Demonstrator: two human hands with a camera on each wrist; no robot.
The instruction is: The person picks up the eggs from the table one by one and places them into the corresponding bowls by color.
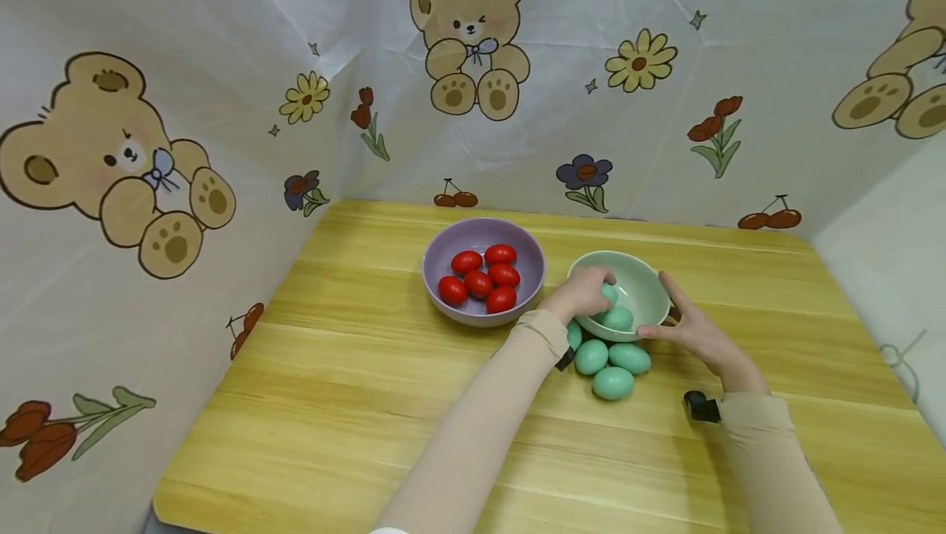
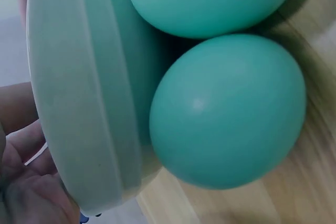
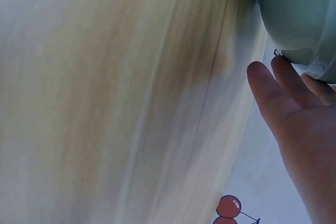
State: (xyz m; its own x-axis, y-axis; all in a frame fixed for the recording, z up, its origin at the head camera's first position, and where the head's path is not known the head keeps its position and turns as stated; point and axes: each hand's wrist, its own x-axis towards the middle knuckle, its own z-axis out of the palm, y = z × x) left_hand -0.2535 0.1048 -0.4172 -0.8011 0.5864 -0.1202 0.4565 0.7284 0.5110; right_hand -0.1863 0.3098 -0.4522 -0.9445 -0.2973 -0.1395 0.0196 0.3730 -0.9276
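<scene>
A light green bowl (image 1: 645, 283) stands right of centre on the table. My left hand (image 1: 581, 293) reaches over its left rim and grips a green egg (image 1: 609, 294) inside, partly covered by the fingers. Another green egg (image 1: 617, 319) lies beside it in the bowl. At the bowl's right side, my right hand (image 1: 698, 337) holds it, thumb by the near rim and fingers around the outer wall. Several green eggs (image 1: 613, 384) lie on the wood against and in front of the bowl; one large green egg (image 2: 228, 111) fills the left wrist view.
To the left stands a purple bowl (image 1: 436, 259) with several red eggs (image 1: 478, 284) in it. A wooden table (image 1: 332, 402) carries everything. Behind it and to the left hangs a white cloth (image 1: 532, 156) printed with bears and flowers.
</scene>
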